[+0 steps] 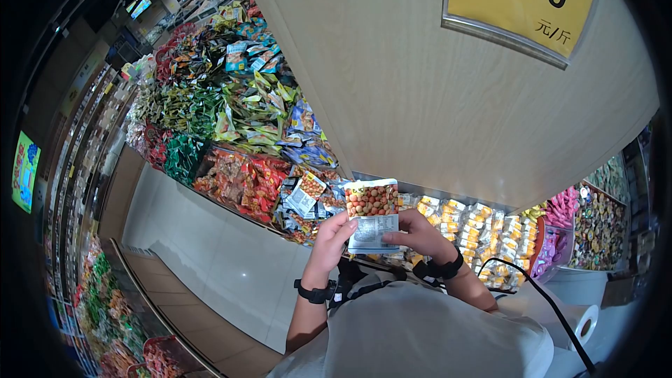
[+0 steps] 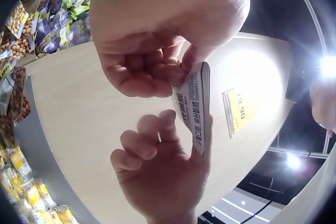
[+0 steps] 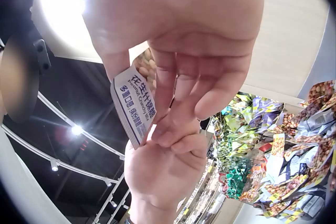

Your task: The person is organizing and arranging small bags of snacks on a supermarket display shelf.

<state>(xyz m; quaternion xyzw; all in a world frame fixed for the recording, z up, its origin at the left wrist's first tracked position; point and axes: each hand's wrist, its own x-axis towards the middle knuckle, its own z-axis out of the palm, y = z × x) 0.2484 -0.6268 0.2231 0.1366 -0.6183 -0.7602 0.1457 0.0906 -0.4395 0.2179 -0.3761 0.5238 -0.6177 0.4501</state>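
A packet of peanut crunchy mix [image 1: 372, 204] is held upright in front of the person's chest. Nuts are pictured on its upper half, and a pale panel of small print covers the lower half. My left hand [image 1: 327, 243] pinches one side edge, thumb on the printed face. On the opposite side my right hand [image 1: 423, 238] grips the packet, its thumb lying across the lower panel. In the left wrist view the bottom edge of the packet [image 2: 198, 108] shows between both hands. The right wrist view shows fingers curled behind the packet [image 3: 134, 103].
A wooden display panel [image 1: 420, 91] with a yellow price sign [image 1: 525, 0] rises ahead. Similar nut packets [image 1: 308, 192] fill a bin at the left. Yellow-and-white wrapped snacks [image 1: 483, 238] lie right of the hands. A black cable [image 1: 553, 308] and a plastic roll [image 1: 584, 323] are at lower right.
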